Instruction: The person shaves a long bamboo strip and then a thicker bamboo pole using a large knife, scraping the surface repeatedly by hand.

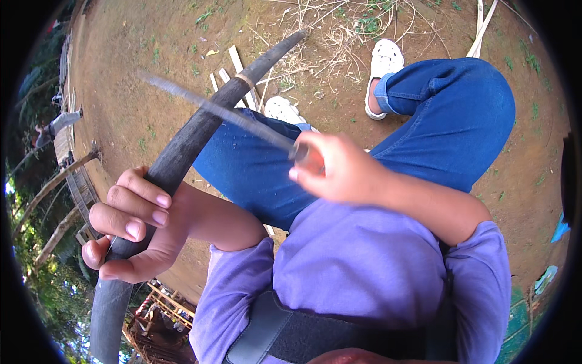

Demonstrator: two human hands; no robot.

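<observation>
A long, dark, curved piece (194, 130), shaped like a horn and tapering to a tip, slants from the lower left to the upper middle. It has a pale ring cut or band near its narrow end. My left hand (136, 227) is wrapped round its thicker lower part. In my right hand (345, 170), closed in front of my chest, is the dark handle of a thin-bladed tool (242, 121). Its long grey blade, smeared by motion, crosses over the dark piece's upper half; whether the two touch I cannot tell.
My legs in blue jeans (436, 121) are bent below the tool. White clogs (386, 59) rest on bare brown soil. Pale wood strips (236, 64) and a heap of thin shavings (345, 48) lie beyond. A branch fence (54, 188) stands at left.
</observation>
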